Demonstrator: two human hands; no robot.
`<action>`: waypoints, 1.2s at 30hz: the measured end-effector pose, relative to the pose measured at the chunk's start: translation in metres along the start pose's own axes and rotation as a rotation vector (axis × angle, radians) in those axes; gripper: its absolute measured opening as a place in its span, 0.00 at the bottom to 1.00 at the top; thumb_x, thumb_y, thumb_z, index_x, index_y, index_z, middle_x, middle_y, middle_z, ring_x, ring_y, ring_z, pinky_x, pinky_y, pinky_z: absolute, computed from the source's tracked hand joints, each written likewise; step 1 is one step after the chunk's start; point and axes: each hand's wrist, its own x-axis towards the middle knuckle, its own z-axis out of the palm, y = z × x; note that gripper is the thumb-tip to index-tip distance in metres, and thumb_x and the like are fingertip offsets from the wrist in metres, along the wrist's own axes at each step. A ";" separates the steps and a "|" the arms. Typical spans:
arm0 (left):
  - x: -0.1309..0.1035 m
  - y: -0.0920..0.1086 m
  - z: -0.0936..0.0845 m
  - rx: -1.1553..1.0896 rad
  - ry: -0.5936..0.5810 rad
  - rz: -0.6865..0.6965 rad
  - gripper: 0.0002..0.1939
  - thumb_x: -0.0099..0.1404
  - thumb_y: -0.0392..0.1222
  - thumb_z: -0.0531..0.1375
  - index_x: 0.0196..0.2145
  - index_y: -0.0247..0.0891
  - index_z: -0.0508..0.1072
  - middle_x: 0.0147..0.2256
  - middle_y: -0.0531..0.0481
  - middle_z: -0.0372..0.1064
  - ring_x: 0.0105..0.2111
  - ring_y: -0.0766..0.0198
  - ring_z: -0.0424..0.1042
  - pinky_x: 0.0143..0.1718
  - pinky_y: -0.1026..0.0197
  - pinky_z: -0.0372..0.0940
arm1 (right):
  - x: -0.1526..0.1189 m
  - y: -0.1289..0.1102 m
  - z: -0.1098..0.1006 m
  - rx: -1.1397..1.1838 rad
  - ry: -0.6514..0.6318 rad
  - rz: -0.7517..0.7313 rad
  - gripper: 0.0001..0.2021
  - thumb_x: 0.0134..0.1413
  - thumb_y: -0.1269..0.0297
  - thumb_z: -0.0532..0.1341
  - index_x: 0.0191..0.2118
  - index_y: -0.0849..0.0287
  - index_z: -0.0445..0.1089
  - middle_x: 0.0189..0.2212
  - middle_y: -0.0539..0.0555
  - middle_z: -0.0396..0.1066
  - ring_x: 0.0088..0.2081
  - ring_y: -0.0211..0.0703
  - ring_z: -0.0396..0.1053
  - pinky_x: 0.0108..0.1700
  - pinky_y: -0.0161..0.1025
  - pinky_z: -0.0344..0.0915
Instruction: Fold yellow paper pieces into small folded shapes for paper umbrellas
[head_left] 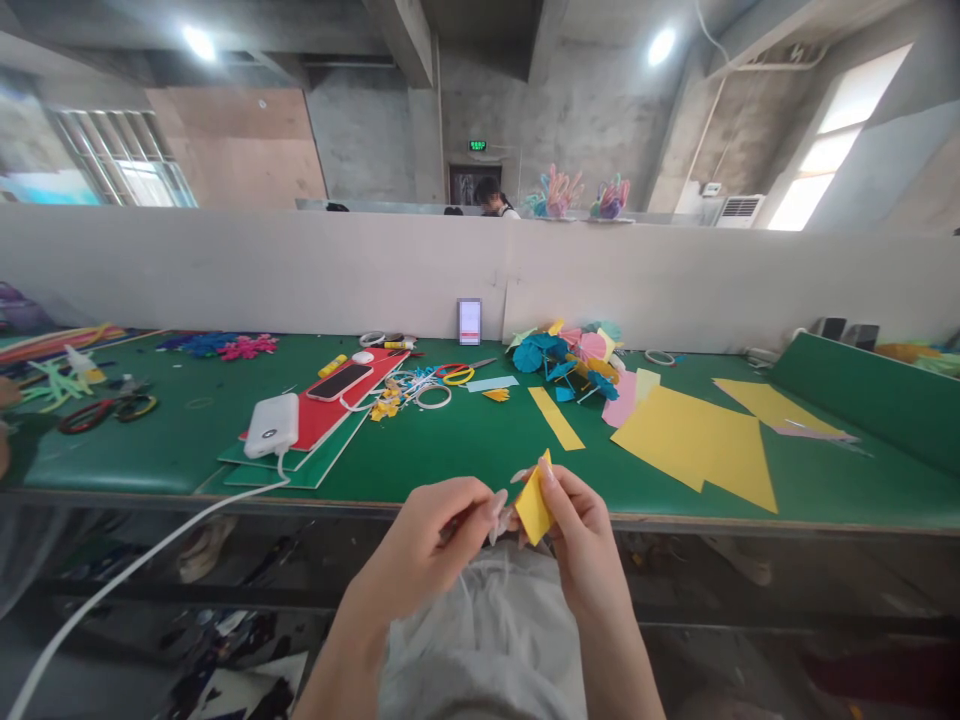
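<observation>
A small folded piece of yellow paper (534, 508) is pinched between the thumb and fingers of my right hand (581, 530), above my lap at the table's front edge. Just left of it, my left hand (442, 535) has its thumb and fingertips pressed together; whatever they hold, if anything, is too small to tell. Beyond my hands a yellow strip (556, 418) lies on the green table (420, 470). Large yellow sheets (697, 445) lie to the right. A pile of blue, pink and yellow paper umbrellas (562, 358) stands near the partition.
Scissors (456, 374), tape rings (433, 397) and scraps lie mid-table. A phone (340, 382) and a white power bank (271, 425) with a cable rest on red and green boards at left. Another phone (469, 322) leans on the partition. A person (495, 198) is beyond it.
</observation>
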 end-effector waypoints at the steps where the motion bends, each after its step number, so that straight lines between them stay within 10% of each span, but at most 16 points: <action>1: 0.000 0.001 0.000 0.042 -0.011 0.030 0.16 0.69 0.41 0.48 0.22 0.38 0.60 0.20 0.57 0.57 0.20 0.71 0.56 0.22 0.68 0.52 | 0.000 0.000 0.000 0.004 -0.004 0.006 0.15 0.52 0.52 0.62 0.30 0.60 0.73 0.17 0.49 0.69 0.19 0.37 0.67 0.20 0.31 0.60; 24: 0.004 -0.002 0.007 0.316 0.046 0.211 0.13 0.64 0.34 0.51 0.21 0.37 0.57 0.19 0.58 0.53 0.20 0.72 0.54 0.23 0.67 0.49 | -0.002 -0.004 0.001 -0.022 -0.003 -0.009 0.14 0.51 0.52 0.63 0.28 0.60 0.73 0.17 0.50 0.70 0.21 0.39 0.67 0.21 0.32 0.59; 31: 0.004 -0.005 0.009 0.222 0.011 0.029 0.02 0.63 0.35 0.53 0.32 0.40 0.63 0.23 0.59 0.60 0.21 0.71 0.59 0.23 0.68 0.53 | -0.001 -0.002 -0.003 -0.206 -0.020 -0.045 0.17 0.53 0.49 0.60 0.28 0.60 0.72 0.18 0.49 0.66 0.20 0.35 0.62 0.22 0.30 0.59; 36: 0.005 -0.005 0.011 0.144 0.099 0.025 0.13 0.63 0.33 0.52 0.46 0.42 0.62 0.30 0.56 0.63 0.26 0.69 0.63 0.27 0.67 0.60 | 0.000 0.003 -0.005 -0.293 -0.006 -0.118 0.21 0.56 0.48 0.56 0.22 0.59 0.61 0.18 0.46 0.54 0.20 0.32 0.52 0.20 0.29 0.54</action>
